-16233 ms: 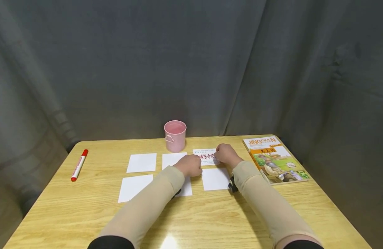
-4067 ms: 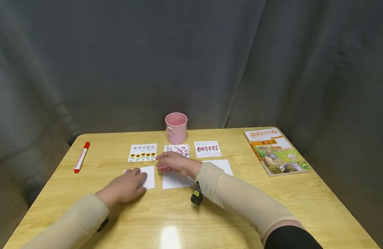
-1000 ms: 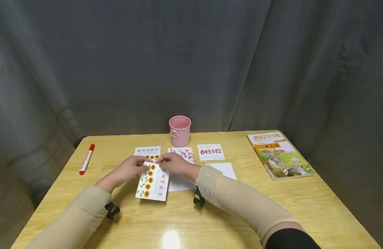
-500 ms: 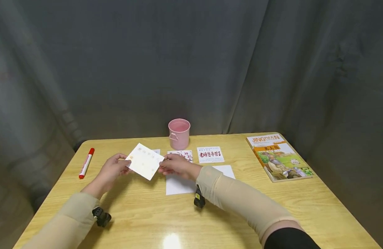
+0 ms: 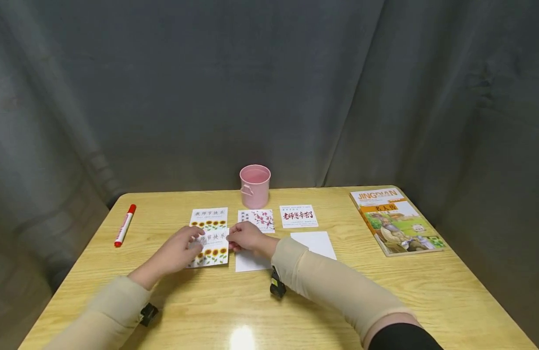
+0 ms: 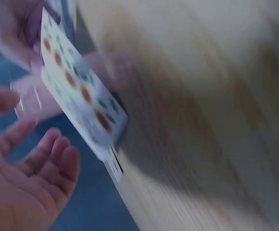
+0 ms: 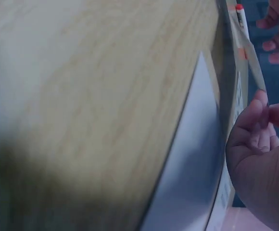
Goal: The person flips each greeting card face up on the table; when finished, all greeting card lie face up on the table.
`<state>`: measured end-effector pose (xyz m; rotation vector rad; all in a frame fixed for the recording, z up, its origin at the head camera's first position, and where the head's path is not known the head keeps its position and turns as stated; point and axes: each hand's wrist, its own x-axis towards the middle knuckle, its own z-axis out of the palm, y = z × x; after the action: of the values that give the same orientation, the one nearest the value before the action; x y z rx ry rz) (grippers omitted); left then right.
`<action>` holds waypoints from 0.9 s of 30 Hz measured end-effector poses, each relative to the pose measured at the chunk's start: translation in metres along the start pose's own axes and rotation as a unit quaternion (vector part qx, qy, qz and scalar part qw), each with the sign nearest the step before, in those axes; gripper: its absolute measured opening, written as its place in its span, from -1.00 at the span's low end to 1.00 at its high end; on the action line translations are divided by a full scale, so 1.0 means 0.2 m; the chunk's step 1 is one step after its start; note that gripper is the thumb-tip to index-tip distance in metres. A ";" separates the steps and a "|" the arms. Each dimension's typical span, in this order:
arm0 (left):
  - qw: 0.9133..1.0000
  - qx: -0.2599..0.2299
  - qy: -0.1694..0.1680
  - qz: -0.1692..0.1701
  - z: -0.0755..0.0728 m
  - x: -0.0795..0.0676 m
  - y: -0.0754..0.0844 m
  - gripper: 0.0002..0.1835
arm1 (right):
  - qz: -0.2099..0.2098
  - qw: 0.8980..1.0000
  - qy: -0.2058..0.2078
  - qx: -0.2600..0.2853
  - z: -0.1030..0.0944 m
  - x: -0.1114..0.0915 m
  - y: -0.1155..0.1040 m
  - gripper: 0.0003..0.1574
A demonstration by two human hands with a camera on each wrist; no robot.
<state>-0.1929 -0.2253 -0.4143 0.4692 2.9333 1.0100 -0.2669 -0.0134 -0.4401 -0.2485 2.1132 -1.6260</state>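
A sunflower greeting card (image 5: pixel 218 247) with Chinese lettering is held close over the table, its printed side up. My right hand (image 5: pixel 249 237) pinches its right edge between thumb and fingers. At its left side is my left hand (image 5: pixel 175 250); the left wrist view shows those fingers loosely spread and apart from the card (image 6: pixel 77 89). Just behind lies a matching sunflower card (image 5: pixel 210 217), then a blossom card (image 5: pixel 260 219) and a card with red lettering (image 5: pixel 299 216). A white blank-faced card (image 5: pixel 252 263) lies partly under my right hand; another white card (image 5: pixel 315 243) is farther right.
Behind the cards a small pink bucket (image 5: pixel 255 188) stands at the table's back edge. A red-capped marker (image 5: pixel 125 225) lies at the left, and an illustrated book (image 5: pixel 396 221) at the right. Grey curtains (image 5: pixel 252 87) hang behind the table.
The back-row cards went from white to printed faces. The front-left card was lifted, flipped to its sunflower side, turned upright and lowered; my left hand has let go of it.
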 end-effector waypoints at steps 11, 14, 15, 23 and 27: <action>0.983 0.142 -0.094 0.075 0.10 -0.04 0.06 -0.61 | 0.035 0.999 -0.013 0.034 0.03 -0.02 0.03 -0.93; 0.979 0.165 -0.103 0.062 0.10 -0.04 0.05 -0.61 | 0.033 0.998 -0.015 0.042 0.01 -0.03 0.01 -0.83; 0.978 0.170 -0.105 0.058 0.10 -0.03 0.05 -0.60 | 0.029 0.999 -0.016 0.039 0.00 -0.03 0.01 -0.78; 0.977 0.179 -0.102 0.050 0.10 -0.03 0.03 -0.61 | -0.002 0.999 -0.032 0.031 -0.17 -0.10 -0.10 -0.59; 0.979 0.178 -0.078 0.061 0.11 -0.03 0.08 -0.61 | -0.006 0.999 -0.010 0.036 -0.32 -0.16 -0.10 -0.58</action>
<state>-0.1804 -0.2013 -0.4228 0.7052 2.9727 0.4236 -0.2718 0.0494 -0.3998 -0.2546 2.0386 -1.6957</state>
